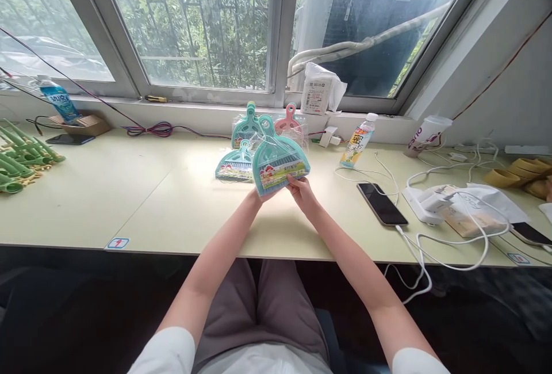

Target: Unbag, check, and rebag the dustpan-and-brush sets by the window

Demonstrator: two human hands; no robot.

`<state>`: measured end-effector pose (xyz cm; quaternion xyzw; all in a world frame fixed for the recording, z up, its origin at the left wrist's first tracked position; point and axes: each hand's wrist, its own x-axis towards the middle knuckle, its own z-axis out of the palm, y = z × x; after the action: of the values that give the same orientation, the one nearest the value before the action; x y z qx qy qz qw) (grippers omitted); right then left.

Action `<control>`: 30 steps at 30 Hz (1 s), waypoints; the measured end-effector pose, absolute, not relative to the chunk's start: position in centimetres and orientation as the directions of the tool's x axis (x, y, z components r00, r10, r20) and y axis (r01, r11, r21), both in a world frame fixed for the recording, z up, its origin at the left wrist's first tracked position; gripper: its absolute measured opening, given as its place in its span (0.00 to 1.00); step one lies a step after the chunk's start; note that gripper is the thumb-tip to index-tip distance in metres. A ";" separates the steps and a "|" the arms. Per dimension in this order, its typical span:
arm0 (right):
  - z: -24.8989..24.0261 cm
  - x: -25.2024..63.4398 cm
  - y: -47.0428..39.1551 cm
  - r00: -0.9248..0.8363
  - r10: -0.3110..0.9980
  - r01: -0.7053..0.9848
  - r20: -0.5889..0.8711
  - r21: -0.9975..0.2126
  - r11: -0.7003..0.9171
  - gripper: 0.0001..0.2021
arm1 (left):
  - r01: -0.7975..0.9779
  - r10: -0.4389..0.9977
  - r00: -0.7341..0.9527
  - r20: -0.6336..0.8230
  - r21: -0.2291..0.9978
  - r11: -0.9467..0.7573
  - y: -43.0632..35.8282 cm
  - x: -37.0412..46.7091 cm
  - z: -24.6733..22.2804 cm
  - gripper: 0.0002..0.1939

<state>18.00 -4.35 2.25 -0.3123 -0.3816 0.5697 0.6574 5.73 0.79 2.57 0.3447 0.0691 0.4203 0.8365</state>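
Observation:
A mint-green toy dustpan and brush set (280,158), wrapped in clear plastic with a printed label, is held up over the table, tilted toward me. My right hand (302,193) pinches its lower right edge, thumb in front. My left hand (265,194) supports the bottom left from beneath, its fingers mostly hidden behind the set. Behind it lie a second mint-green set (234,164), partly covered, another mint-green set (245,129) near the wall, and a pink set (290,121) whose lower part is hidden.
Right of the sets stand a drink bottle (357,139) and a phone (382,204) on a cable. Farther right are a power strip (420,204), tangled white cables and a cup (428,135). Green plastic parts (26,155) lie far left, near a blue bottle (60,100).

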 end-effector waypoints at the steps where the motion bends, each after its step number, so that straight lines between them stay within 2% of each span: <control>1: 2.2 18.0 -4.4 0.060 0.987 -0.509 0.150 -0.846 0.159 0.18 | -0.627 0.721 0.673 0.166 0.644 0.438 0.8 5.7 2.3 0.22; 4: 2.5 17.9 -4.7 0.070 0.983 -0.502 0.169 -0.846 0.181 0.18 | -0.542 0.654 0.746 0.122 0.682 0.491 0.9 5.6 1.5 0.21; 7: 2.9 17.7 -5.0 0.098 0.975 -0.509 0.201 -0.832 0.222 0.19 | -0.528 0.668 0.734 0.121 0.721 0.449 0.8 5.7 0.9 0.21; 10: 3.1 17.6 -5.0 0.140 0.963 -0.539 0.230 -0.798 0.269 0.21 | -0.561 0.743 0.656 0.132 0.744 0.362 0.3 5.8 1.6 0.20; 14: 2.5 18.1 -4.2 0.259 0.943 -0.549 0.210 -0.771 0.323 0.22 | -0.692 0.852 0.479 0.209 0.687 0.220 -0.4 5.4 3.7 0.24; 17: 1.8 19.1 -3.2 0.344 0.924 -0.529 0.166 -0.779 0.337 0.21 | -0.638 0.881 0.422 0.214 0.761 0.121 -0.6 5.3 4.2 0.23; 21: 1.2 20.5 -2.2 0.440 0.892 -0.494 0.108 -0.800 0.340 0.18 | -0.418 0.813 0.554 0.180 0.905 0.085 -0.8 5.7 3.6 0.21; 23: 1.2 21.1 -2.1 0.476 0.875 -0.516 0.086 -0.778 0.358 0.16 | -0.321 0.732 0.664 0.150 0.942 0.098 -0.9 5.8 3.5 0.22; 25: 1.3 21.3 -2.0 0.486 0.871 -0.558 0.074 -0.741 0.374 0.15 | -0.272 0.701 0.701 0.132 0.958 0.092 -1.0 5.7 3.7 0.23; 27: 1.3 21.2 -2.1 0.462 0.884 -0.601 0.069 -0.709 0.369 0.14 | -0.311 0.745 0.643 0.180 0.950 0.038 -1.0 5.5 4.1 0.25; 30: 1.0 20.6 -2.1 0.392 0.918 -0.631 0.063 -0.707 0.319 0.15 | -0.415 0.835 0.459 0.303 0.904 -0.099 -0.6 5.2 4.3 0.27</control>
<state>20.64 -2.11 0.97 -0.3040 -0.2354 0.4983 0.7771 5.19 -0.59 4.28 0.5607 0.1872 0.4851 0.6444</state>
